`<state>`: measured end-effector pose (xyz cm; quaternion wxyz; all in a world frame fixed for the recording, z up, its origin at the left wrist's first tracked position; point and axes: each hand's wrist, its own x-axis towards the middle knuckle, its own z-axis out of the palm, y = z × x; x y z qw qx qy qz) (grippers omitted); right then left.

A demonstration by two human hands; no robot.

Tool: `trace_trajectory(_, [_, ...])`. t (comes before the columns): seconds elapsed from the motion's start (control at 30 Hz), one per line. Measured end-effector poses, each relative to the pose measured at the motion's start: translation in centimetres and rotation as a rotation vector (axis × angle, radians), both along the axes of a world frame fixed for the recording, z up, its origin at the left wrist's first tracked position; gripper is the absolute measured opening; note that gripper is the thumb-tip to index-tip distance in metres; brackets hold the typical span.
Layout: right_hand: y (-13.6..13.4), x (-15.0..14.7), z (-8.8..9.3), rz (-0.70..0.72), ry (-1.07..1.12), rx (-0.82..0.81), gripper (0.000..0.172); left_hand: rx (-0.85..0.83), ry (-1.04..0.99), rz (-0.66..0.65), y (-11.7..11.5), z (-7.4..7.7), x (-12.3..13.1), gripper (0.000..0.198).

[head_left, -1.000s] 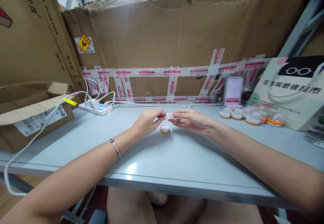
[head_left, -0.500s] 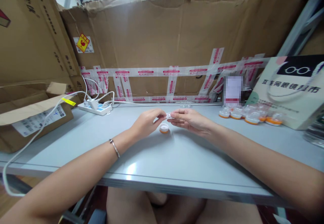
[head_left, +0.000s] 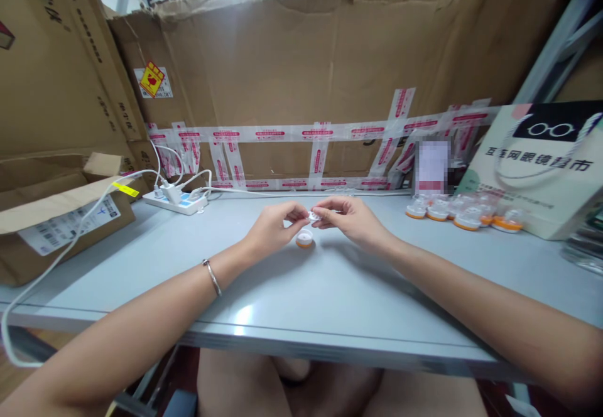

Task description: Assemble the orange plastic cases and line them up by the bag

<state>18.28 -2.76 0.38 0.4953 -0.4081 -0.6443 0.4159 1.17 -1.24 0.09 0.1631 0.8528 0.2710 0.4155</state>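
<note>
Between my two hands is a small white plastic part point(head_left: 313, 215), too small to name more exactly. My left hand point(head_left: 281, 221) pinches its left side with thumb and fingertips. On the other side, the fingers of my right hand point(head_left: 343, 213) close on the same part and hide some of it. Just below the fingertips, a round white cup with an orange base point(head_left: 304, 238) stands upright on the grey table point(head_left: 367, 297), apart from both hands.
Several clear-topped pieces with orange bases point(head_left: 468, 217) stand at the right, before a paper bag point(head_left: 532, 172) and a blurred-out phone-like panel point(head_left: 432, 166). A power strip point(head_left: 176, 200) and an open carton point(head_left: 70, 216) are at left. A large cardboard box point(head_left: 264, 71) walls the back.
My right hand has turned, its fingers now curled more tightly over the white part. My left hand stays nearly in place. The round cup has not moved on the table.
</note>
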Motion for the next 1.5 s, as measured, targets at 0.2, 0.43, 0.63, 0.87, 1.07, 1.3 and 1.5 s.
trace_trajectory(0.2, [0.0,0.4,0.1,-0.035,-0.147,0.067,0.024,-0.098,-0.05,0.008,0.2,0.1,-0.1,0.013])
trace_trajectory(0.43, [0.2,0.9,0.3,-0.022,-0.198,0.101,0.026,-0.085,-0.07,-0.015,0.4,0.1,-0.4,0.014])
trace_trajectory(0.63, [0.2,0.9,0.6,0.04,-0.166,0.058,0.021,-0.071,-0.059,-0.038,0.4,-0.1,-0.4,0.012])
trace_trajectory(0.87, [0.4,1.1,0.1,0.158,-0.059,-0.124,0.024,0.018,0.017,-0.048,0.1,0.0,-0.5,0.006])
trace_trajectory(1.07, [0.9,1.1,-0.3,0.131,-0.004,-0.128,0.026,0.019,0.07,-0.043,0.3,0.0,-0.4,0.009])
trace_trajectory(1.3, [1.5,1.3,-0.5,-0.027,-0.249,0.061,0.008,-0.185,0.297,0.08,1.3,-0.1,-1.2,0.04])
trace_trajectory(1.5, [1.2,0.6,-1.1,-0.004,-0.503,0.422,0.018,-0.236,0.416,0.025,1.3,-0.6,-1.0,0.035])
